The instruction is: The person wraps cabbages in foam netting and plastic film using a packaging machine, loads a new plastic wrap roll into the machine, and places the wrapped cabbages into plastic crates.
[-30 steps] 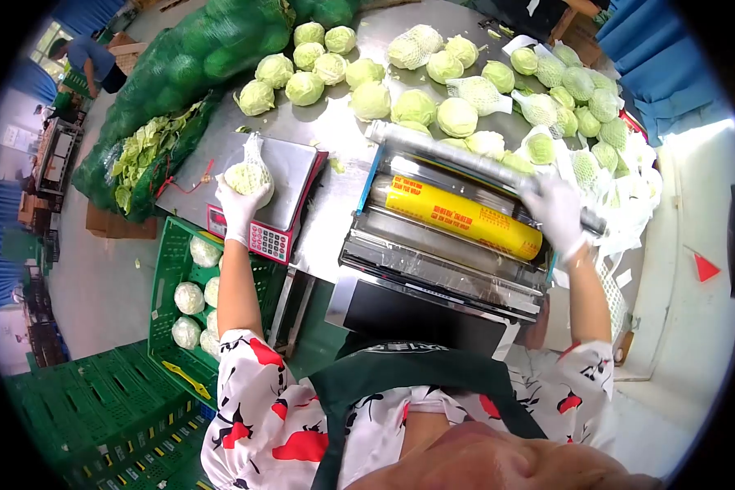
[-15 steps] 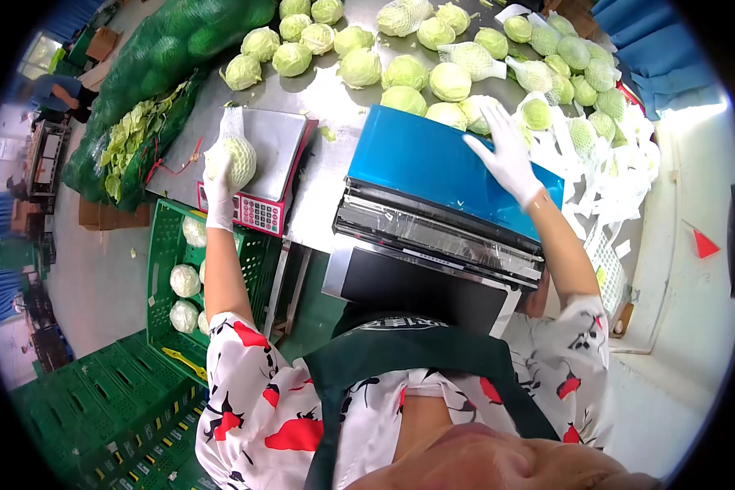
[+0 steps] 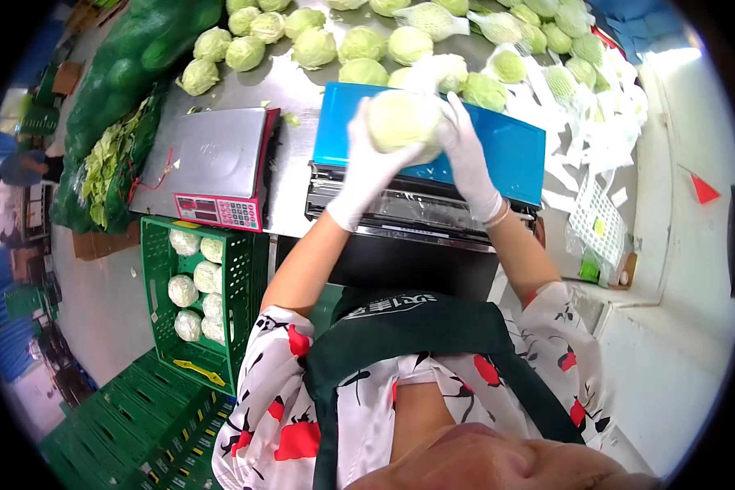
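Observation:
A pale green cabbage with white net about it is held up over the blue-topped wrapping machine. My gloved left hand cups it from the left and below, thumb across its near side. On the right side, my gloved right hand has its fingers against the cabbage and net. Where the net ends is blurred. To the left, the red-edged scale has a bare metal plate.
Many loose cabbages lie along the far side of the table. White foam nets and netted cabbages pile up at right. A green crate with wrapped cabbages stands below the scale, beside a green mesh sack.
My left hand has brought the netted cabbage from the scale rightward to above the machine. My right hand has come off the machine's blue top to the cabbage. The view has shifted slightly.

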A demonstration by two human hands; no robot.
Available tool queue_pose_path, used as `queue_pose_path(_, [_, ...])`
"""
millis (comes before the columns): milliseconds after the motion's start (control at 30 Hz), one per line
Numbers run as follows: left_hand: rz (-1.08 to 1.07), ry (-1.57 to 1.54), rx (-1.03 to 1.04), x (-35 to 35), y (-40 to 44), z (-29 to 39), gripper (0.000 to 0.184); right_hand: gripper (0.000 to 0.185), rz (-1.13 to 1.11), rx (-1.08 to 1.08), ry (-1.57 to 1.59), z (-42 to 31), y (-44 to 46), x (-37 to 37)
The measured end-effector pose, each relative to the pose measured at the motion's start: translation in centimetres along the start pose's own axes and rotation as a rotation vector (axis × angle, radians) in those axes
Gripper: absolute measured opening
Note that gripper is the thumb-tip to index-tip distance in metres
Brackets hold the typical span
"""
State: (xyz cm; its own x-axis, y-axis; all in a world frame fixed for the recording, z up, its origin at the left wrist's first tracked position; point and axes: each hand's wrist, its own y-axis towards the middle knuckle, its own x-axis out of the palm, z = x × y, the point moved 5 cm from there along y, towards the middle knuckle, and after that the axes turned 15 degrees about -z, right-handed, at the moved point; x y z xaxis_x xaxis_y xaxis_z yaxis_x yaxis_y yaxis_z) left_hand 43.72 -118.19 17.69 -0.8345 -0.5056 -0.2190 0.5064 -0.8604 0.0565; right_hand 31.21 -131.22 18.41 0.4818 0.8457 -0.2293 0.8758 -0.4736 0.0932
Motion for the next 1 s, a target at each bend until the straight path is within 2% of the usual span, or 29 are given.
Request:
queue_pose_path(33, [-0.042,0.111,-0.043,1.8,-0.1,0.3,0.096,0.081,0.065,0.015,-0.348,-0.2,-1.3,-0.3])
queue_pose_path(67, [-0.175,0.112,-0.014,3.6,0.2,-0.4,0.096,0.087,0.152,0.117,-0.339,0.9,-2.3,-1.1])
queue_pose_path(100, [-0.245,0.095,-0.06,5.0,0.0,-0.4,0.091,0.087,0.173,0.142,-0.19,2.0,-3.4,-1.7])
queue_pose_path(167, [-0.293,0.277,0.099,5.9,0.5,-0.2,0.089,0.087,0.212,0.164,0.102,3.7,-4.5,-3.2])
queue_pose_path(233, [-0.298,0.289,0.021,5.4,0.7,0.2,0.087,0.081,0.179,0.12,-0.017,2.9,-5.2,-3.5])
queue_pose_path(267, [-0.336,0.318,0.071,4.8,0.5,0.7,0.085,0.078,0.183,0.123,-0.123,3.2,-5.2,-4.0])
queue_pose_path(300, [-0.392,0.219,0.089,3.6,0.0,0.6,0.081,0.076,0.182,0.128,-0.226,3.3,-5.6,-4.2])
queue_pose_path(333, [-0.324,0.304,0.061,1.6,-1.1,1.0,0.079,0.074,0.281,0.123,-0.139,3.0,-6.6,-4.9])
queue_pose_path(367, [-0.251,0.392,0.038,-0.4,-2.5,1.5,0.078,0.074,0.397,0.114,-0.287,2.3,-8.3,-6.0])
queue_pose_path(433, [-0.136,0.76,-0.062,-4.5,-5.5,0.0,0.08,0.065,0.587,0.115,-0.771,0.0,-12.9,-7.2])
queue_pose_path(467, [-0.116,0.943,-0.05,-5.2,-7.0,-2.0,0.081,0.066,0.643,0.242,-1.068,0.2,-15.2,-7.3])
queue_pose_path(500, [-0.099,1.124,-0.044,-5.4,-8.5,-3.4,0.082,0.066,0.651,0.306,-1.187,1.2,-17.2,-6.8])
queue_pose_path(533, [-0.183,1.161,-0.221,-4.9,-9.3,-3.4,0.085,0.065,0.56,0.489,-1.24,2.9,-18.5,-5.4])
queue_pose_path(567, [-0.175,1.176,-0.163,-3.9,-9.8,-3.4,0.084,0.064,0.467,0.67,-1.288,4.2,-19.2,-4.4])
queue_pose_path(633, [-0.096,1.064,-0.075,-2.7,-10.0,-4.5,0.081,0.063,0.394,0.684,-1.275,4.2,-18.2,-2.6])
queue_pose_path(667, [-0.117,0.915,-0.149,-2.5,-9.7,-5.6,0.078,0.048,0.418,0.568,-1.174,5.1,-17.9,-2.5])
queue_pose_path(767, [-0.188,0.396,-0.056,-2.3,-9.4,-7.1,0.049,0.028,0.373,0.423,-0.618,5.4,-17.7,-3.8])
queue_pose_path(800, [-0.326,0.282,-0.076,-2.0,-9.4,-7.1,0.042,0.015,0.397,0.329,-0.167,5.5,-18.0,-4.2])
queue_pose_path(833, [-0.468,0.166,-0.099,-1.8,-10.0,-6.3,0.035,0.017,0.325,0.344,-0.009,4.5,-18.7,-4.6])
queue_pose_path(867, [-0.607,0.048,-0.12,-1.5,-10.5,-4.7,0.029,0.017,0.266,0.41,0.03,2.4,-19.5,-4.7])
queue_pose_path(900, [-0.753,0.123,-0.028,-1.8,-10.5,1.0,0.018,0.018,0.207,0.474,0.067,-0.1,-20.3,-5.0])
queue_pose_path(967, [-1.0,-0.067,-0.008,-3.4,-11.5,4.9,0.021,0.017,-0.054,0.584,0.114,-5.5,-21.8,-6.1])
queue_pose_path(1000, [-1.121,-0.165,-0.159,-4.3,-11.6,7.2,0.022,0.017,-0.171,0.466,0.106,-7.9,-22.2,-7.1])
